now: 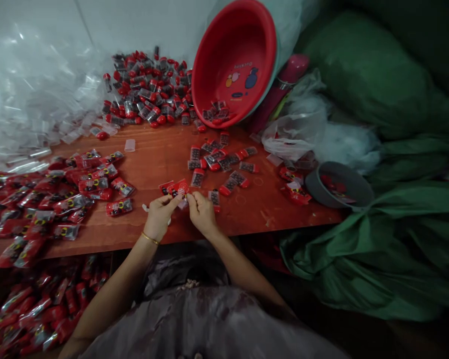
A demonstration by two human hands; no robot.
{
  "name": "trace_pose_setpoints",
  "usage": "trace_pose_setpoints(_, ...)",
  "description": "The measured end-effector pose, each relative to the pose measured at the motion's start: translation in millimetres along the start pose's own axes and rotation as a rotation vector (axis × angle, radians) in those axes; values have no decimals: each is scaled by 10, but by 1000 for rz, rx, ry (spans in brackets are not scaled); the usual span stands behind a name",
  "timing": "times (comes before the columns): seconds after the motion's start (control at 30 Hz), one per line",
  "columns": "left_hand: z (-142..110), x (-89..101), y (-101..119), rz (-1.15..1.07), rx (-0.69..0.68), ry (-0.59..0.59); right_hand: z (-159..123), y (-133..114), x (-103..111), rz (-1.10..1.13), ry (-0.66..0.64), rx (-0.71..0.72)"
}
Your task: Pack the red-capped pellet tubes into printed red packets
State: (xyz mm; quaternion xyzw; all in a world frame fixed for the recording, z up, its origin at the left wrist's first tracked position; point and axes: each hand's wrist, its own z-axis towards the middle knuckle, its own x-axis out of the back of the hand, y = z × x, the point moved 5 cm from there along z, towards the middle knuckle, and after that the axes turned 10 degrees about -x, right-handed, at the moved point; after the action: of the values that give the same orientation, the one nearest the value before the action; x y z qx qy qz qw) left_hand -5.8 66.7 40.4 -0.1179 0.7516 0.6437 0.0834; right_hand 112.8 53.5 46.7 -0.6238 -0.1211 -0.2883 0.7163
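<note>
My left hand [159, 215] and my right hand [201, 212] meet over the near edge of a reddish wooden table [160, 154]. Both pinch a small red packet [175, 188] held between them, with a bit of clear plastic under it. A gold bracelet circles my left wrist. Just beyond my right hand lie several small clear vials with red caps [220, 162], filled with dark contents. A heap of finished red packets [52, 194] spreads over the table's left side.
A tilted red basin [234, 60] leans at the back, spilling vials; a bigger pile of vials [149, 89] lies left of it. Clear plastic sleeves [30, 99] heap at far left. A grey bowl [338, 185] and green sacks [389, 199] sit right. More packets [30, 309] lie below.
</note>
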Motion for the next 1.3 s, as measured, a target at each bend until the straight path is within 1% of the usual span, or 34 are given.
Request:
trace_pose_setpoints(0.07, -20, -41, -11, -21, 22, -5, -4, 8, -8, -12, -16, -2)
trace_pose_setpoints(0.13, -35, -52, -4, -49, 66, 9, 22, 41, 37, -14, -47, 6)
trace_pose_setpoints(0.17, -38, -42, 5, -67, 96, 28, 46, 67, 90, -18, -68, 25)
trace_pose_setpoints(0.23, -36, -7, 33, -100, 146, 62, 109, 140, 258, -65, -121, 106)
trace_pose_setpoints(0.3, -21, 29, 67, -116, 166, 79, 169, 231, 460, -200, -191, 234)
trace_pose_setpoints(0.33, -12, 40, 79, -116, 168, 80, 195, 291, 547, -302, -245, 281)
trace_pose_setpoints(0.4, 0, 45, 81, -112, 175, 84, 235, 409, 690, -489, -349, 329)
trace_pose_setpoints(0.5, -14, 11, 39, -118, 212, 95, 244, 469, 784, -616, -507, 386)
trace_pose_setpoints(0.53, -26, -7, 21, -118, 229, 94, 242, 459, 790, -625, -541, 403)
trace_pose_setpoints(0.6, -55, -39, -6, -112, 260, 82, 247, 426, 787, -640, -566, 425)
trace_pose_setpoints(0.77, -120, -58, -9, -92, 311, 60, 240, 400, 741, -636, -566, 471)
trace_pose_setpoints(0.8, -127, -56, -6, -98, 316, 59, 221, 405, 739, -618, -566, 462)
trace_pose_setpoints(0.87, -136, -49, -8, -112, 326, 57, 162, 415, 757, -574, -537, 399)
trace_pose_setpoints(0.93, -139, -40, -26, -117, 332, 62, 66, 404, 800, -503, -468, 306)
trace_pose_setpoints(1.0, -140, -41, -52, -111, 329, 65, -62, 355, 856, -383, -366, 233)
trace_pose_setpoints(1.07, -143, -61, -74, -106, 316, 55, -193, 286, 898, -246, -258, 195)
trace_pose_setpoints(1.13, -149, -98, -85, -108, 304, 32, -293, 229, 903, -162, -177, 173)
trace_pose_setpoints(1.3, -175, -159, -80, -70, 307, -18, -348, 202, 833, -181, -71, 116)
